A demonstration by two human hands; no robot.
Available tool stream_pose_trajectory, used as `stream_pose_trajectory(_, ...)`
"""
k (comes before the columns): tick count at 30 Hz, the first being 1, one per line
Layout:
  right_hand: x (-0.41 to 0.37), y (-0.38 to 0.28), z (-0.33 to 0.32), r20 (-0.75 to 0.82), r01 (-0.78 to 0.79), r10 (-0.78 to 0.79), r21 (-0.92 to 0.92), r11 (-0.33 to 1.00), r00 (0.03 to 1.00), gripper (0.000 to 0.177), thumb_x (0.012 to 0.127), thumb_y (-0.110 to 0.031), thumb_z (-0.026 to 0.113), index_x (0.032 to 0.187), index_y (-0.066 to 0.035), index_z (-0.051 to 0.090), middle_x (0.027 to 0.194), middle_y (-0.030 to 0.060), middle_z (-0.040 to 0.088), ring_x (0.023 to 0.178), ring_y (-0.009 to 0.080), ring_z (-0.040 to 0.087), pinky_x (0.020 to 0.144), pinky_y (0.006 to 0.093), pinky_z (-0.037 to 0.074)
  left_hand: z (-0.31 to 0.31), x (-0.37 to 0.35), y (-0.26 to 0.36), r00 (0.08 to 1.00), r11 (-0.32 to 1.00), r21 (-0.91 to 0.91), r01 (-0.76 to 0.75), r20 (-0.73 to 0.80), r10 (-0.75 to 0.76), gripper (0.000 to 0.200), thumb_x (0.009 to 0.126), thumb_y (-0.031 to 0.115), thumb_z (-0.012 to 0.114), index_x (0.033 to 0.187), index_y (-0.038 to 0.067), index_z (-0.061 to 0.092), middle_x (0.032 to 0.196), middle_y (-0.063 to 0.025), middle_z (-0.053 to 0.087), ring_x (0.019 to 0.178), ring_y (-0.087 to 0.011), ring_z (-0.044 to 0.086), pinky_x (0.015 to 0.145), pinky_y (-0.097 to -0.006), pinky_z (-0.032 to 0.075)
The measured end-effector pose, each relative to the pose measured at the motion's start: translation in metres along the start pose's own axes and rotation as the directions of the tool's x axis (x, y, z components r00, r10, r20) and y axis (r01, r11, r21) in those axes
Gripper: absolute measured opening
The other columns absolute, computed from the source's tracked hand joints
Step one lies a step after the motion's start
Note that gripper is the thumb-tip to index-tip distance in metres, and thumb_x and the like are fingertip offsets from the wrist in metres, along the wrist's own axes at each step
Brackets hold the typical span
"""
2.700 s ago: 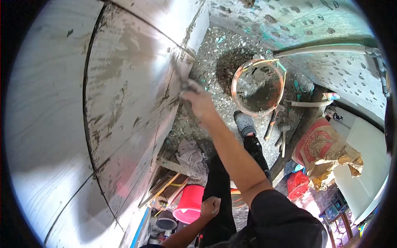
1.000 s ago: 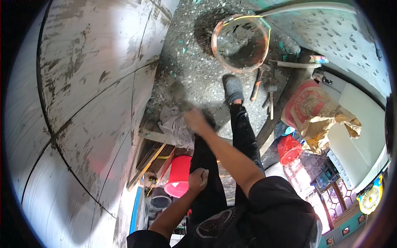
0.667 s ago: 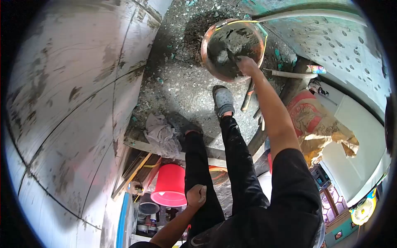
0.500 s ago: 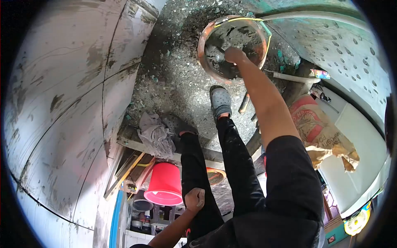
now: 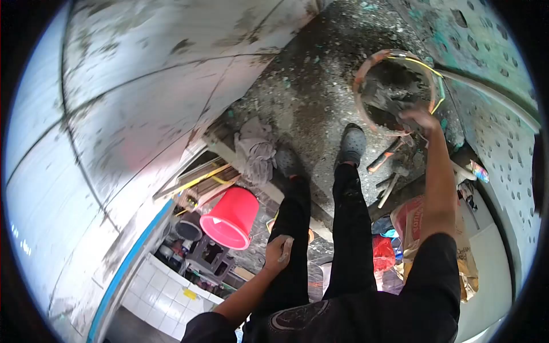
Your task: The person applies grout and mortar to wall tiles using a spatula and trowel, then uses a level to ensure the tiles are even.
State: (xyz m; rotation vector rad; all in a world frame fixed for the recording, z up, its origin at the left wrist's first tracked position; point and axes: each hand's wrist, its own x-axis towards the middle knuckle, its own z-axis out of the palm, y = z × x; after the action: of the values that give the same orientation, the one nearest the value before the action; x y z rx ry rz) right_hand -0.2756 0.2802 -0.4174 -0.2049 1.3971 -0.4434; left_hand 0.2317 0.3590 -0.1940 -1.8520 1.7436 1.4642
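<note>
My right hand (image 5: 420,117) is closed, slightly blurred, at the near right rim of an orange-rimmed bucket (image 5: 361,86). It grips what looks like a trowel (image 5: 394,106), whose mortar-coated end reaches into the bucket. Wet grey mortar (image 5: 397,77) lies inside, and the trowel's handle is hidden by my fingers. My left hand (image 5: 278,252) is curled closed in front of my left leg, with pale residue on its fingers and nothing visible in it.
An orange-and-black handled tool (image 5: 384,155) lies below the bucket. A grey rag (image 5: 255,150) hangs over the ledge beside my left shoe. Below stands a red bucket (image 5: 231,217). A torn paper sack (image 5: 466,257) is at right, and a large tiled wall (image 5: 143,108) rises at left.
The view has swung, so the mortar bucket and my feet appear farther right. My right hand has shifted from over the mortar to the bucket's near right rim. My left hand stays curled by my leg.
</note>
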Motion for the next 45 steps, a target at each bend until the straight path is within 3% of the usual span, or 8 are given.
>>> stream_pose_trajectory(7, -0.018, 0.024, 0.182, 0.348, 0.014, -0.355, 0.697, 0.717, 0.867, 0.049, 0.076, -0.015, 0.06, 0.119, 0.0, 0.042, 0.076, 0.0073, 0.058, 0.053, 0.0124, 0.054, 0.04, 0.0233, 0.043, -0.035, -0.023, -0.006, 0.989, 0.991, -0.001, 0.134, 0.06, -0.134, 0.026, 0.087, 0.025, 0.052, 0.078, 0.001, 0.057, 0.062, -0.0143, 0.054, 0.056, -0.0253, 0.055, 0.052, -0.0328, 0.042)
stream_pose_trajectory(16, 0.048, -0.031, 0.44, 0.082, 0.013, -0.264, 0.94, 0.341, 0.961, 0.024, 0.082, -0.017, 0.048, 0.103, -0.005, 0.048, 0.077, 0.0078, 0.057, 0.053, 0.0161, 0.054, 0.044, 0.0284, 0.045, -0.035, -0.07, -0.077, 0.988, 0.995, 0.038, 0.092, 0.121, -0.096, 0.026, 0.083, 0.025, 0.056, 0.069, 0.003, 0.054, 0.058, -0.0139, 0.051, 0.051, -0.0305, 0.053, 0.048, -0.0365, 0.039)
stream_pose_trajectory(27, 0.011, -0.185, 0.435, -0.413, 0.519, -0.316, 0.722, 0.458, 0.854, 0.026, 0.08, -0.017, 0.052, 0.102, -0.003, 0.048, 0.073, 0.0081, 0.056, 0.054, 0.0166, 0.054, 0.041, 0.0279, 0.043, -0.036, -0.076, -0.107, 0.998, 0.997, 0.049, -0.059, 0.028, 0.058, 0.021, 0.08, 0.019, 0.058, 0.066, 0.004, 0.052, 0.061, -0.0149, 0.052, 0.054, -0.0347, 0.053, 0.048, -0.0401, 0.04)
stream_pose_trajectory(31, 0.019, -0.196, 0.497, -0.608, 0.635, -0.56, -0.115, 0.764, 0.563, 0.034, 0.077, -0.016, 0.054, 0.108, -0.002, 0.049, 0.078, 0.0086, 0.059, 0.056, 0.0168, 0.055, 0.045, 0.0265, 0.044, -0.034, -0.07, -0.107, 0.996, 0.995, 0.034, -0.092, 0.011, 0.091, 0.021, 0.08, 0.019, 0.058, 0.066, 0.005, 0.051, 0.06, -0.0154, 0.05, 0.055, -0.0354, 0.052, 0.048, -0.0407, 0.04)
stream_pose_trajectory(33, -0.022, -0.168, 0.502, -0.577, 0.713, -0.471, 0.313, 0.627, 0.668, 0.037, 0.077, -0.016, 0.056, 0.11, -0.002, 0.05, 0.081, 0.0088, 0.059, 0.057, 0.0167, 0.055, 0.048, 0.0264, 0.045, -0.037, -0.073, -0.106, 0.995, 0.993, 0.052, -0.102, 0.023, 0.101, 0.022, 0.08, 0.019, 0.058, 0.066, 0.005, 0.051, 0.06, -0.0153, 0.05, 0.055, -0.0356, 0.052, 0.048, -0.0405, 0.039)
stream_pose_trajectory(36, -0.004, -0.126, 0.465, -0.38, 0.443, -0.242, 0.64, 0.628, 0.893, 0.046, 0.076, -0.017, 0.057, 0.119, -0.003, 0.047, 0.083, 0.0088, 0.059, 0.061, 0.0155, 0.055, 0.05, 0.0265, 0.046, -0.037, -0.071, -0.097, 0.995, 0.991, 0.089, -0.098, 0.044, 0.095, 0.022, 0.08, 0.019, 0.058, 0.065, 0.005, 0.05, 0.059, -0.0147, 0.049, 0.055, -0.0353, 0.052, 0.047, -0.0401, 0.039)
stream_pose_trajectory(38, 0.003, -0.136, 0.41, -0.193, 0.266, -0.184, 0.74, 0.617, 0.964, 0.049, 0.078, -0.017, 0.055, 0.123, -0.004, 0.043, 0.084, 0.0084, 0.059, 0.058, 0.0144, 0.055, 0.044, 0.0265, 0.045, -0.039, -0.069, -0.091, 0.995, 0.994, 0.077, -0.083, 0.058, 0.078, 0.022, 0.081, 0.019, 0.058, 0.065, 0.005, 0.05, 0.059, -0.0143, 0.049, 0.054, -0.0349, 0.052, 0.047, -0.0399, 0.039)
stream_pose_trajectory(45, -0.013, -0.164, 0.365, -0.039, 0.281, -0.365, 0.714, 0.641, 0.93, 0.051, 0.077, -0.01, 0.056, 0.126, -0.003, 0.041, 0.079, 0.0091, 0.06, 0.052, 0.0158, 0.055, 0.042, 0.0253, 0.044, -0.027, -0.07, -0.091, 0.996, 0.994, 0.08, -0.076, 0.062, 0.071, 0.022, 0.081, 0.019, 0.057, 0.066, 0.004, 0.051, 0.059, -0.0144, 0.05, 0.054, -0.034, 0.052, 0.047, -0.0396, 0.039)
